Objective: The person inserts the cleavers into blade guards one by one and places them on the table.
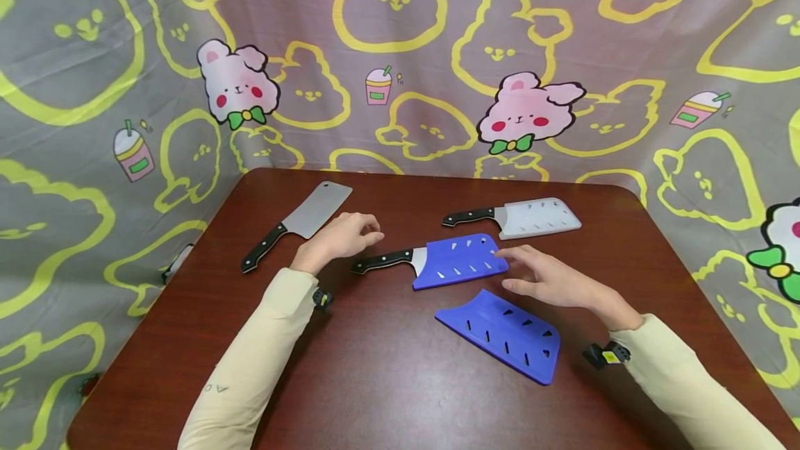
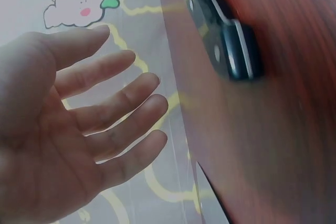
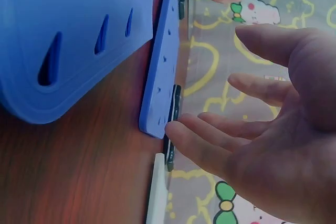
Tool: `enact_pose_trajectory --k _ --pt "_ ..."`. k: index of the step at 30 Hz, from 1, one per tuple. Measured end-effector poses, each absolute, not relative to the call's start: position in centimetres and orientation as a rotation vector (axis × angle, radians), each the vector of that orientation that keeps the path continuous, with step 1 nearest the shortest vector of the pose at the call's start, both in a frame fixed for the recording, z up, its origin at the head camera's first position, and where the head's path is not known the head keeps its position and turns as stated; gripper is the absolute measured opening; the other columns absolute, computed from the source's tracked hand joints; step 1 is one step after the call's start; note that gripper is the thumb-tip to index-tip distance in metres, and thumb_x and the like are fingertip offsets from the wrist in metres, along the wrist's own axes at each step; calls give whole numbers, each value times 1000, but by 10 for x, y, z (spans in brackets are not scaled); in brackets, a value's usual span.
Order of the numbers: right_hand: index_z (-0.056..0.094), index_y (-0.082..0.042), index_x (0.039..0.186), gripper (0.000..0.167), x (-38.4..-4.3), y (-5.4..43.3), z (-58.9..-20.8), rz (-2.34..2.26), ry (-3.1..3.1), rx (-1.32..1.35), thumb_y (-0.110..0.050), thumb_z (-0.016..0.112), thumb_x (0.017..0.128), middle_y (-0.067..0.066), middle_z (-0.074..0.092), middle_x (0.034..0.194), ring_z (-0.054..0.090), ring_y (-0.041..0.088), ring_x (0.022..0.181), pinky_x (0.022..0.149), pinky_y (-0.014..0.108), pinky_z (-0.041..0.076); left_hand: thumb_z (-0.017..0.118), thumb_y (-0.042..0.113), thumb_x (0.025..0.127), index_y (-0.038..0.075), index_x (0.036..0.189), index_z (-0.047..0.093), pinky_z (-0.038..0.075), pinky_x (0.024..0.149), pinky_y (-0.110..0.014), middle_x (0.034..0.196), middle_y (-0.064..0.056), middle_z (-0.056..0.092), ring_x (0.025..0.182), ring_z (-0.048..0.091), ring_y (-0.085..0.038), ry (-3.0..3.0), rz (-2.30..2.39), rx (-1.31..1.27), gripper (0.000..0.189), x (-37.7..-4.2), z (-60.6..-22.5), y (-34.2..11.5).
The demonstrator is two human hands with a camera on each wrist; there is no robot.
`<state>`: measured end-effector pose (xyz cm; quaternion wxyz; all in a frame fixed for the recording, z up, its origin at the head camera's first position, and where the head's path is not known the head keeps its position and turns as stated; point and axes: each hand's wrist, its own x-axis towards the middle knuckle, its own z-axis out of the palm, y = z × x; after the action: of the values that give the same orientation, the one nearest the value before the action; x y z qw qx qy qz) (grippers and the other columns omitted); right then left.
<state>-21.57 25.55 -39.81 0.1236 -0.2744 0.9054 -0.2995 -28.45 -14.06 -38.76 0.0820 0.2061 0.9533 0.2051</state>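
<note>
A cleaver with a black handle (image 1: pixel 390 259) lies mid-table, its blade inside a blue blade cover (image 1: pixel 459 260) with slits. My left hand (image 1: pixel 344 236) hovers close to that handle, fingers loosely bent and holding nothing; the left wrist view shows the handle end (image 2: pixel 241 51) apart from the palm. At the cover's far end is my right hand (image 1: pixel 546 276), fingers spread and nothing in them. Whether its fingertips touch the cover, I cannot tell. A second blue cover (image 1: pixel 509 339), without a knife, lies nearer me, below the right hand.
A bare-bladed cleaver (image 1: pixel 319 208) lies at the back left, just beyond the left hand. Behind the right hand, another cleaver wears a white cover (image 1: pixel 542 217). A printed curtain (image 1: pixel 431 75) hangs behind and beside the dark wooden table (image 1: pixel 350 380).
</note>
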Motion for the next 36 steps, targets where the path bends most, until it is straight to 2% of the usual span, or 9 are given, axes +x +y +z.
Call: enact_pose_trajectory --k 6,12,19,25,31,36 --pt "42 -15 144 57 -207 255 -395 -785 2703 -865 -31 65 95 19 50 139 54 38 125 96 55 49 56 30 100 9 116 66 50 89 -43 114 -10 69 103 64 -25 2855 615 618 28 -285 -387 -157" --pt "38 -10 147 65 -197 254 -393 -691 2698 -891 -32 67 93 18 48 141 54 36 125 96 54 49 58 28 99 8 118 64 50 88 -44 113 -13 68 100 63 -27 2871 639 528 28 -287 -388 -177" --pt "35 -14 149 72 -188 252 -394 -606 2701 -879 -46 65 92 14 50 135 54 29 123 92 46 51 57 29 100 7 121 60 50 89 -46 117 -17 65 103 62 -30 2896 657 403 31 -289 -387 -200" --pt "32 -14 151 81 -179 249 -396 -529 2699 -888 -57 63 89 10 51 128 52 20 111 85 36 50 58 31 99 6 127 57 50 89 -50 121 -20 64 107 63 -34 2946 618 317 37 -291 -390 -218" --pt "29 -18 152 87 -172 246 -399 -445 2696 -838 -61 64 86 10 50 125 53 18 105 81 37 51 57 30 99 5 134 50 47 92 -54 129 -25 56 115 56 -39 2946 548 213 44 -295 -393 -234" --pt "30 -19 151 88 -169 245 -399 -379 2703 -777 -60 68 84 10 48 120 52 16 97 74 33 48 57 30 98 5 138 45 41 97 -59 133 -28 46 123 45 -45 2944 496 136 49 -294 -396 -242"
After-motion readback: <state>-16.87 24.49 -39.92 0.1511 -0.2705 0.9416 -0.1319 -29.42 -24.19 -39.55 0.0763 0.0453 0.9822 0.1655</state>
